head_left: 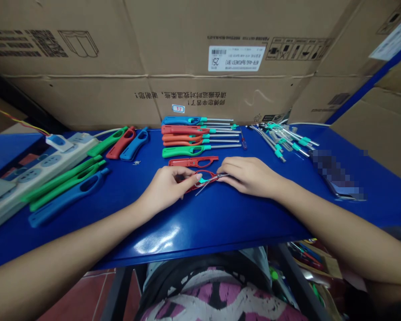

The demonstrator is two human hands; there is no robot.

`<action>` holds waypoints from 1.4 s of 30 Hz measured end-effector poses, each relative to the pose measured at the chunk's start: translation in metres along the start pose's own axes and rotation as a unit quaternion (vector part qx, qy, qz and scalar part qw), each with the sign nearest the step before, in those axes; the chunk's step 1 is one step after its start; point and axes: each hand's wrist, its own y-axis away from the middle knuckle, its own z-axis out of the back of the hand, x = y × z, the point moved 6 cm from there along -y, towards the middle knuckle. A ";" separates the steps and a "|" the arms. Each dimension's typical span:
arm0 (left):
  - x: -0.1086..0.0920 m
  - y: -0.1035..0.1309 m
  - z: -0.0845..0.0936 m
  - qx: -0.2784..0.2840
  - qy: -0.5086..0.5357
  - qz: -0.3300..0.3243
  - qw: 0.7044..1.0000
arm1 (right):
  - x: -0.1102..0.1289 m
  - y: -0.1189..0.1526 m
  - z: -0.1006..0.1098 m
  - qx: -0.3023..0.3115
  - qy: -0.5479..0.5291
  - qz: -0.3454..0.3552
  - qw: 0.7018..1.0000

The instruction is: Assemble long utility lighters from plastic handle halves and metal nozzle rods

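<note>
My left hand (170, 187) is closed around a red lighter casing (205, 174), which has a teal piece and thin wires or rods showing in it. At the casing's right end, the fingers of my right hand (250, 176) are pinched on something thin and dark that I cannot make out. Just beyond my hands lies another red casing half (194, 162). Behind that, several lighters with metal tubes are lined up, among them a green one (180, 152) and a blue one (180, 120).
Loose metal tubes with teal parts (287, 138) lie at the back right, near a phone-like object (339, 178). On the left are coloured casings (67, 196) and a power strip (43, 169). A small screwdriver (243, 142) lies beside the lighters. Cardboard (103, 98) stands behind the blue table (194, 232).
</note>
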 end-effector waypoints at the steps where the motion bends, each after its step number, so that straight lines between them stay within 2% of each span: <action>1: 0.001 -0.001 0.000 0.001 0.003 0.004 1.000 | 0.001 0.001 0.001 -0.002 -0.002 -0.001 1.000; 7: 0.001 -0.003 0.000 0.004 0.017 -0.001 1.000 | 0.008 0.001 0.005 -0.006 0.020 0.017 1.000; 13: -0.003 0.001 -0.001 -0.011 0.017 -0.038 0.999 | 0.002 0.000 0.002 0.008 -0.007 -0.005 1.000; 20: -0.019 0.011 0.003 -0.072 -0.087 -0.167 0.979 | -0.004 0.002 0.002 0.008 -0.053 -0.037 0.998; 26: -0.032 0.020 0.003 -0.081 -0.131 -0.238 0.959 | -0.002 0.001 0.005 -0.010 -0.041 -0.042 0.998; 33: -0.032 0.020 0.001 -0.067 -0.126 -0.238 0.961 | 0.001 0.002 0.007 -0.034 0.004 0.003 0.999; 37: -0.026 0.016 0.000 -0.054 -0.096 -0.191 0.975 | 0.002 0.002 0.006 -0.044 0.011 0.012 0.999; 42: -0.018 0.011 -0.004 -0.011 -0.027 -0.141 0.990 | 0.003 0.002 0.006 -0.043 0.010 0.017 0.999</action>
